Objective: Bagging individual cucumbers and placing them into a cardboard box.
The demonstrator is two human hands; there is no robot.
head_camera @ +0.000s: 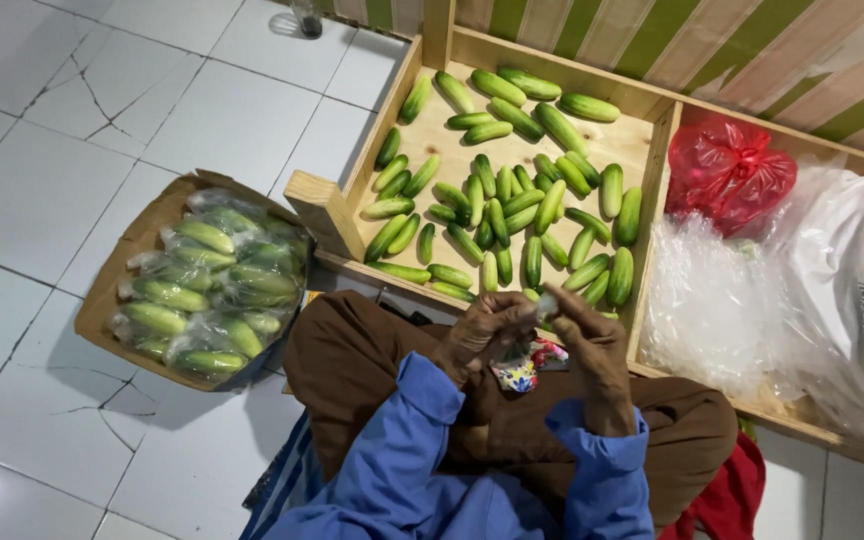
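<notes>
My left hand [480, 335] and my right hand [592, 345] meet just in front of the wooden bin's near rim. Together they pinch a small clear plastic piece [548, 302], perhaps film or a bag; what it wraps is too small to tell. Below the hands, on my lap, lies a small colourful patterned item [517, 374]. Beyond them the wooden bin [422, 120] holds several loose green cucumbers [512, 205]. Blue sleeves cover both forearms.
A cardboard box [112, 290] of plastic-wrapped cucumbers [212, 285] sits on the white tiled floor at left. The bin's right compartment holds a red plastic bag [730, 172], clear bags [712, 300] and a white sack [852, 280]. A striped wall stands behind.
</notes>
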